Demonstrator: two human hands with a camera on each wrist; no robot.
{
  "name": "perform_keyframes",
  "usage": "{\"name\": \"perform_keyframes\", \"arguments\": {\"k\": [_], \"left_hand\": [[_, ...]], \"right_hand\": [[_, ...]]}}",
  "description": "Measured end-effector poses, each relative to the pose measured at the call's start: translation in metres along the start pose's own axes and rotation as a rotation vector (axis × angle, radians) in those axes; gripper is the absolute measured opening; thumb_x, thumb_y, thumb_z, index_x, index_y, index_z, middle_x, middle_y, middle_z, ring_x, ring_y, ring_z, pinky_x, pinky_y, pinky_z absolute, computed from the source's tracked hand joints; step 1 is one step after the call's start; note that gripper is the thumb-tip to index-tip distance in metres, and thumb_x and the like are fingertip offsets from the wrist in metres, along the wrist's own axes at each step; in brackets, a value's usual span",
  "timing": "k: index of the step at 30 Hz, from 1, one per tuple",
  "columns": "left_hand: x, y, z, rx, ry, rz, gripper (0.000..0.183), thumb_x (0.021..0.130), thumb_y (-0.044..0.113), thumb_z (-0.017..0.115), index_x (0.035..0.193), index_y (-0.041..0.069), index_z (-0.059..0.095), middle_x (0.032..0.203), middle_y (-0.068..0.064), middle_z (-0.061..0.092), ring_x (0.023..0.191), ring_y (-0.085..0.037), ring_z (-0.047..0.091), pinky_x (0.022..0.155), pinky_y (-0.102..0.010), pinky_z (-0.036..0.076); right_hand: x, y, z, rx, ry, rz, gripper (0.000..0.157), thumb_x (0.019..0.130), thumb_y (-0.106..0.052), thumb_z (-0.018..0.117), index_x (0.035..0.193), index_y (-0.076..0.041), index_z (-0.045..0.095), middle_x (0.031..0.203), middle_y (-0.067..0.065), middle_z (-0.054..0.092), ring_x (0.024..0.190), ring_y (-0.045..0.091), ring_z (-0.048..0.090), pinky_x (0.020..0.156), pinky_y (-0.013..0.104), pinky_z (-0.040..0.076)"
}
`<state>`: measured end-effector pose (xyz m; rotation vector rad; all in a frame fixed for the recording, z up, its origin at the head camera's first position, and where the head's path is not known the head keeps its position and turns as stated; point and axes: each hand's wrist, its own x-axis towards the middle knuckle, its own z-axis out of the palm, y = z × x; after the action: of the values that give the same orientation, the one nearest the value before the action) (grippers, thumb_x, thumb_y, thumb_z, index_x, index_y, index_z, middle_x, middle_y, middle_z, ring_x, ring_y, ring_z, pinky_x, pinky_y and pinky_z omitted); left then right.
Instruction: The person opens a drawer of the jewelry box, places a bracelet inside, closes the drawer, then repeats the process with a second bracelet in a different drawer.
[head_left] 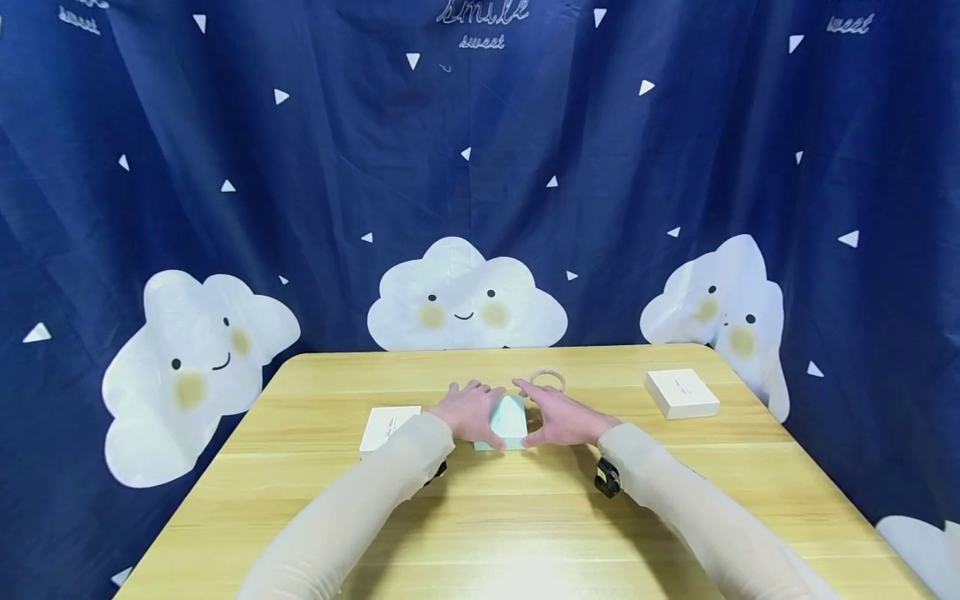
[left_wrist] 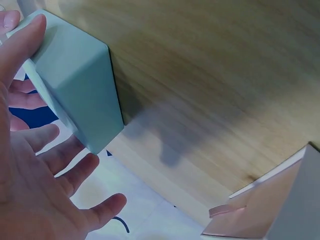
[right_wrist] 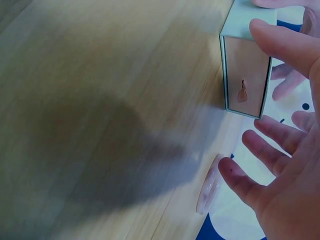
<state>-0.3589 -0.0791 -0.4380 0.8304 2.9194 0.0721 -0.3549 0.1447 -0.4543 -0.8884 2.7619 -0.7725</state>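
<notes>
A mint-green drawer box [head_left: 508,417] lies on the wooden table between both hands. Its pinkish drawer front [right_wrist: 245,75], with a small pull tab, faces the right hand. The left hand [head_left: 471,412] is at the box's left side, thumb by the near edge and the other fingers spread toward the far edge. On the opposite side, the right hand [head_left: 566,417] has its thumb at the near corner and its fingers loosely extended. Neither hand is visibly wrapped round the box. Just behind the right fingertips lies a pale pink bangle [right_wrist: 209,185].
Left of the left hand is a white box [head_left: 386,427], partly behind the sleeve; its pinkish end with a tab shows in the left wrist view. Another white box [head_left: 681,393] sits at the table's back right. A blue cloud-print curtain [head_left: 465,200] hangs behind the table [head_left: 480,525].
</notes>
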Motion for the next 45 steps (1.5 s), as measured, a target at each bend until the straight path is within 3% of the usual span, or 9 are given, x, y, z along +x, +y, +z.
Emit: {"name": "perform_keyframes", "arguments": {"k": [11,24,35,45], "left_hand": [[-0.002,-0.008,0.001,-0.018,0.016,0.009,0.11,0.065,0.066,0.084,0.153,0.015,0.043,0.143,-0.006,0.057,0.134,-0.027,0.047,0.105,-0.06,0.038],[-0.015,-0.023,0.0,-0.033,0.013,-0.023,0.108,0.064,0.067,0.083,0.151,0.015,0.046,0.143,-0.004,0.058,0.133,-0.027,0.046,0.111,-0.068,0.03],[-0.031,-0.038,-0.006,-0.079,-0.011,-0.064,0.108,0.065,0.063,0.085,0.152,0.015,0.045,0.145,-0.004,0.057,0.132,-0.026,0.045,0.11,-0.067,0.03],[-0.042,-0.045,-0.006,-0.084,-0.01,-0.072,0.109,0.062,0.061,0.088,0.151,0.015,0.046,0.144,-0.004,0.057,0.132,-0.027,0.046,0.11,-0.064,0.032]], "right_hand": [[0.001,-0.005,0.0,0.021,-0.003,-0.013,0.108,0.078,-0.037,0.087,0.162,-0.025,0.02,0.153,0.012,0.047,0.141,0.032,0.041,0.111,0.057,0.04],[0.012,-0.016,0.008,-0.022,-0.031,-0.047,0.107,0.079,-0.045,0.084,0.162,-0.028,0.019,0.156,0.008,0.046,0.144,0.033,0.039,0.113,0.058,0.038],[0.027,-0.029,0.016,-0.063,-0.053,-0.088,0.106,0.081,-0.049,0.081,0.163,-0.031,0.016,0.157,0.008,0.044,0.144,0.029,0.04,0.112,0.053,0.041],[0.029,-0.042,0.022,-0.069,-0.063,-0.087,0.105,0.081,-0.049,0.081,0.163,-0.029,0.016,0.159,0.008,0.041,0.145,0.029,0.038,0.111,0.052,0.042]]}}
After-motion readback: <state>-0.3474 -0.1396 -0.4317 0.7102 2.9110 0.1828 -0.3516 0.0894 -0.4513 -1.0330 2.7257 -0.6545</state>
